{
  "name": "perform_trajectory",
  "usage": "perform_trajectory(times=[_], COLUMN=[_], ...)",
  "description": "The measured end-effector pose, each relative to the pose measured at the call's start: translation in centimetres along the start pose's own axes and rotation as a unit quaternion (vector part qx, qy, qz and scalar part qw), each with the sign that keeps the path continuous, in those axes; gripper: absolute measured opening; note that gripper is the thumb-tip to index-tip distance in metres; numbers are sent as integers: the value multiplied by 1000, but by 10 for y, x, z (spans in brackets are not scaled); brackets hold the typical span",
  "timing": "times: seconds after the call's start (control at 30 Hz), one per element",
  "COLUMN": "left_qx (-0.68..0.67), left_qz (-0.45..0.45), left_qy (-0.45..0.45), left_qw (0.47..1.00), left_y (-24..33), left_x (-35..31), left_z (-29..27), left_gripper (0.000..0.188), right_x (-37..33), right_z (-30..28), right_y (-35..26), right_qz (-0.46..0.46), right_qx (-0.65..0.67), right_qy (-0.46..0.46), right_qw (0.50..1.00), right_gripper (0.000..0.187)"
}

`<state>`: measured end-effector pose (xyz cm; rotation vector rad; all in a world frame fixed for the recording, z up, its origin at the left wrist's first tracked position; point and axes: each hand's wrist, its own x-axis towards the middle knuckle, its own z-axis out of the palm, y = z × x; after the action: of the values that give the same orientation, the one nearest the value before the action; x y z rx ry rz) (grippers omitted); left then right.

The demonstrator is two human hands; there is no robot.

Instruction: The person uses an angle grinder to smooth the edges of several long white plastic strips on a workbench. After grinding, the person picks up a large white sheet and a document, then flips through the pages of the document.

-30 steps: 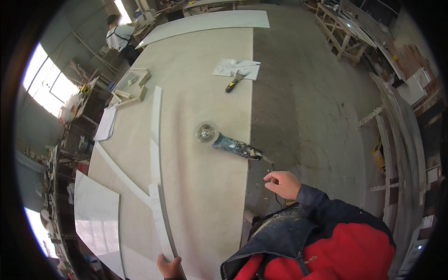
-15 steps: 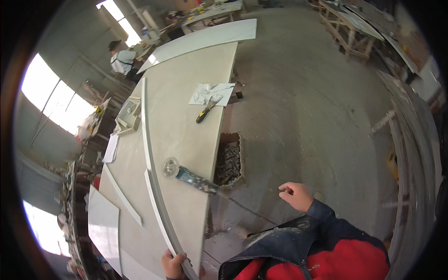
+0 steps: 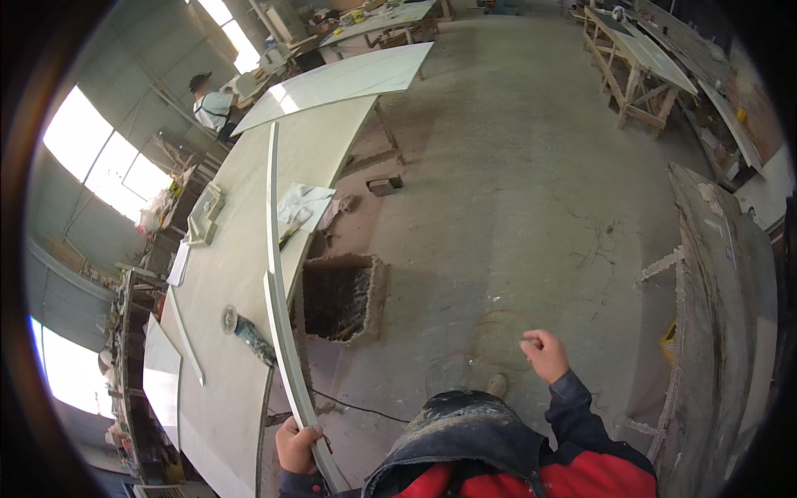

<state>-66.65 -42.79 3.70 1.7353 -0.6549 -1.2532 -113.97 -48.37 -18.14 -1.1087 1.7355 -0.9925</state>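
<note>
A long, narrow white strip (image 3: pixel 283 332) with a ridge or seam along it runs away from me over the table's near side. Its near end is in my left hand (image 3: pixel 297 446), with the fingers wrapped round it. Over the floor to the right, my right hand (image 3: pixel 546 355) is closed with thumb and fingertips together. Something small and dark may be between them, but I cannot make it out. Left of the strip, an angle grinder (image 3: pixel 251 339) lies on the table (image 3: pixel 217 282). Beyond it, the strip partly covers a marbled tile piece (image 3: pixel 309 206) and a putty knife (image 3: pixel 288 236).
An open box (image 3: pixel 378 303) stands below the table's right edge. A white slab (image 3: pixel 332 83) lies across the far end, and smaller pieces (image 3: pixel 162 373) lie at left. A co-worker (image 3: pixel 214 108) stands far left. Leaning slabs (image 3: pixel 722 290) line the right; a cable (image 3: pixel 361 407) crosses the floor.
My view has shifted right, showing more floor. The strip now reaches across the table's right edge and over the tile piece, still held in my left hand. My right hand stays closed.
</note>
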Motion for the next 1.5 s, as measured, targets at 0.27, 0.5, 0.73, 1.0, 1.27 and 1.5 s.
perform_trajectory(times=[0.27,0.5,0.73,1.0,1.27,1.5], left_qx=[-33,-39,-61,-32,-22,-8], left_qz=[-22,-31,-30,-28,12,41], left_qy=[-41,-52,-80,-93,-62,-2], left_qw=[998,997,995,995,998,999], left_y=[-23,-27,-3,91,196,246], left_x=[10,37,127,281,396,459], left_z=[59,89,131,210,287,385], left_gripper=[18,19,18,18,17,17], right_x=[7,55,144,318,524,785], right_z=[-35,-31,-9,36,77,152], right_y=[12,0,-24,-88,-181,-245], right_qz=[43,40,57,160,202,180], right_qx=[37,-10,12,274,515,567], right_qy=[-27,-62,-78,-133,-220,-258], right_qw=[998,997,995,939,803,762], right_gripper=[29,35,36,43,73,81])
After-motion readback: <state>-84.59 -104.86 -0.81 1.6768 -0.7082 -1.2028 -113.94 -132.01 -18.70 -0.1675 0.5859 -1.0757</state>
